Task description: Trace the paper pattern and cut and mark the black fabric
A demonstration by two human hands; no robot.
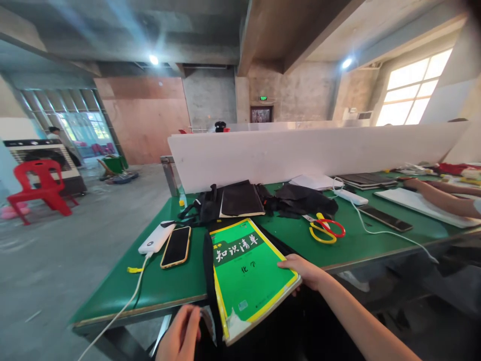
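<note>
A thick book (240,288) with a green cover and yellow border lies tilted over the table's front edge, its lower corner worn white. My right hand (300,271) grips its right edge, thumb on the cover and fingers beneath. Black cloth (209,276) shows along the book's left side and under it; I cannot tell whether it is a bag. At the lower left, my left hand (182,331) has its fingers curled closed at the edge of this cloth.
On the green table (180,286) lie a phone (176,246), a white power bank (156,238) with cable, a black notebook (242,198), and scissors (325,228). A white divider (300,153) runs behind. Another person's arm (439,198) rests at the right. A red chair (39,185) stands left.
</note>
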